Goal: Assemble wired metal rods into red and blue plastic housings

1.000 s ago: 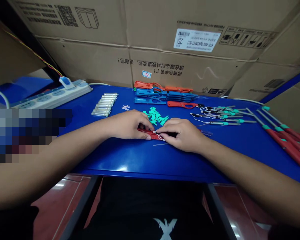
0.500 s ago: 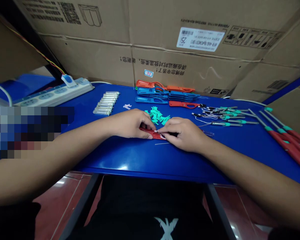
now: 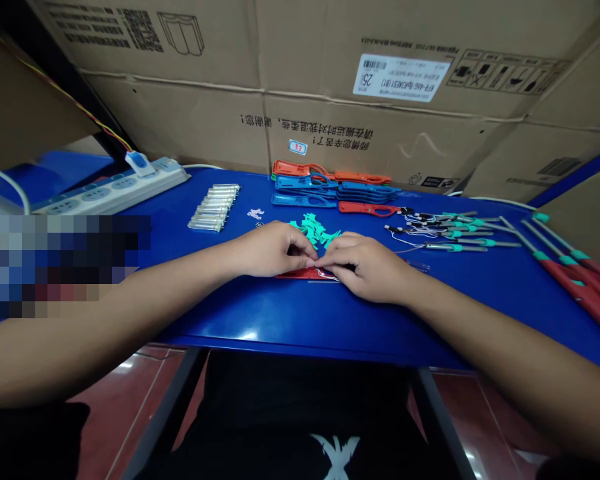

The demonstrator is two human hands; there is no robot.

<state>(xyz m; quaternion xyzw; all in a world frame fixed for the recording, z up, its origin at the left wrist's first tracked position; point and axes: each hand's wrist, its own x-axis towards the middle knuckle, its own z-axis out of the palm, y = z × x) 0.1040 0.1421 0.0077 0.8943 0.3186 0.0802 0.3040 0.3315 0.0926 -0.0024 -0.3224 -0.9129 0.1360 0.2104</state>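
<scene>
A red lighter casing half (image 3: 296, 273) lies on the blue table in front of me, with thin white wires (image 3: 325, 274) running inside it. My left hand (image 3: 274, 249) reaches over its left part, thumb and forefinger pinched together. From the other side my right hand (image 3: 373, 268) rests over the casing's right end, fingers curled and closed. The fingertips of both hands meet above the wires. Whatever small part sits between them is hidden. Just behind the hands is a heap of green plastic pieces (image 3: 314, 230). A thin clear strip (image 3: 323, 281) lies along the casing's near edge.
Blue casings (image 3: 305, 200), an orange casing (image 3: 300, 168) and a red casing (image 3: 367, 209) lie at the back. Transparent tubes (image 3: 214, 208) and small white parts (image 3: 255, 213) are left, near a power strip (image 3: 115, 187). Wired metal rods (image 3: 460, 235) and red lighters (image 3: 575, 283) lie right.
My left hand has lifted off the casing's near edge and shifted slightly right, its fingertips now meeting the right hand's. The small white connector seen before is covered.
</scene>
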